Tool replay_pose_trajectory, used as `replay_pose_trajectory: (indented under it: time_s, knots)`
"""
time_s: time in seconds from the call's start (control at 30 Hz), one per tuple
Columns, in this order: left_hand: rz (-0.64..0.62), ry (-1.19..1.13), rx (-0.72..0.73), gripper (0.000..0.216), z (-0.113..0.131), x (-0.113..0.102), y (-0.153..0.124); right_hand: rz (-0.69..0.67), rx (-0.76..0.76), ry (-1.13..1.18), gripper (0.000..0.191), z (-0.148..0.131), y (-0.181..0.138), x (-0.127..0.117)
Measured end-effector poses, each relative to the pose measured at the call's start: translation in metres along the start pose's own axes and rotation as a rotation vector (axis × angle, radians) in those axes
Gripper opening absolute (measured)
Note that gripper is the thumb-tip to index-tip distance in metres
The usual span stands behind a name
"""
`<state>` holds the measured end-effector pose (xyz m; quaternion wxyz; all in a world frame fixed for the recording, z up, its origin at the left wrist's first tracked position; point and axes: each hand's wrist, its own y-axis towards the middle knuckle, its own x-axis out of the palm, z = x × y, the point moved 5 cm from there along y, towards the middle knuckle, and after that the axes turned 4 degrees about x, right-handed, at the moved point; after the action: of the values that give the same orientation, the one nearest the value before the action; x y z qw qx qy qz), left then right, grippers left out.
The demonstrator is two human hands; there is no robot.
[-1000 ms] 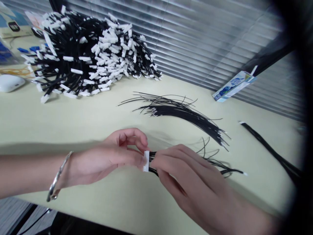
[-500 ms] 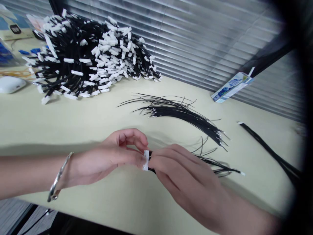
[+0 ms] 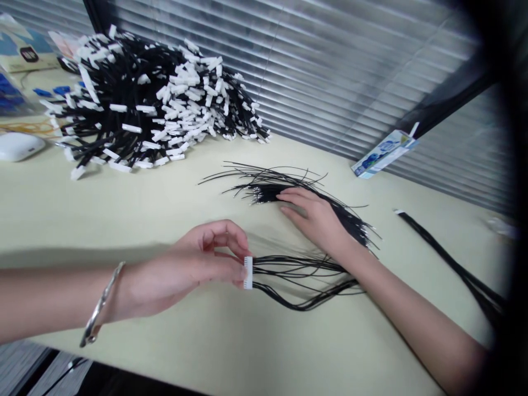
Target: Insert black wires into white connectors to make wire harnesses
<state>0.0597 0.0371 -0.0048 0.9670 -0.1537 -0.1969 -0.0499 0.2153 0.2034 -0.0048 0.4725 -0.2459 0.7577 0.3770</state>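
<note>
My left hand (image 3: 193,267) pinches a small white connector (image 3: 248,272) just above the pale table (image 3: 124,214). Several thin black wires (image 3: 301,275) run out of the connector to the right and sag onto the table. My right hand (image 3: 315,217) lies further back on a loose bundle of black wires (image 3: 268,184), fingers stretched out and pointing left, fingertips on the wire ends. Nothing is gripped in it. A metal bangle (image 3: 101,305) circles my left wrist.
A big heap of black wire harnesses with white connectors (image 3: 152,99) fills the back left. A white mouse-like object (image 3: 18,146) sits at the left edge. A small drink carton (image 3: 383,154) leans on the window blinds. Another black wire bundle (image 3: 449,258) lies at right.
My right hand let go of the wires at the connector and moved back onto the loose wire bundle. My left hand kept the connector in about the same place.
</note>
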Motion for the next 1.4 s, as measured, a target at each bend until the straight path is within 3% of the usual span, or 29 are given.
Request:
replay_pose_trajectory:
  time_s: [0.13,0.4,0.57,0.7,0.8,0.9,1.13,1.4]
  knots:
    - [0.006,0.008,0.005,0.021,0.000,-0.001,0.002,0.021,-0.041,-0.056,0.014,0.000,-0.001,0.004]
    - [0.001,0.001,0.004,0.021,-0.001,-0.001,0.001,0.073,-0.087,-0.096,0.014,-0.011,-0.003,-0.001]
    - [-0.007,-0.014,0.024,0.021,-0.001,-0.001,0.002,0.179,-0.002,0.011,0.010,-0.031,-0.007,-0.028]
    - [-0.021,-0.057,0.032,0.021,-0.003,-0.004,0.001,0.253,-0.019,0.152,0.010,-0.075,-0.020,-0.066]
    - [-0.045,-0.109,0.060,0.018,-0.003,-0.005,-0.001,0.176,-0.093,0.151,0.012,-0.113,-0.035,-0.086]
    - [-0.063,-0.150,0.097,0.014,0.000,-0.005,-0.001,0.093,-0.150,0.120,0.018,-0.135,-0.050,-0.089]
    - [-0.085,-0.177,0.090,0.015,0.003,-0.002,0.000,-0.092,-0.031,0.184,0.022,-0.136,-0.052,-0.064]
    - [-0.081,-0.170,0.070,0.018,-0.001,-0.005,-0.001,-0.056,0.023,0.303,0.015,-0.135,-0.050,-0.066]
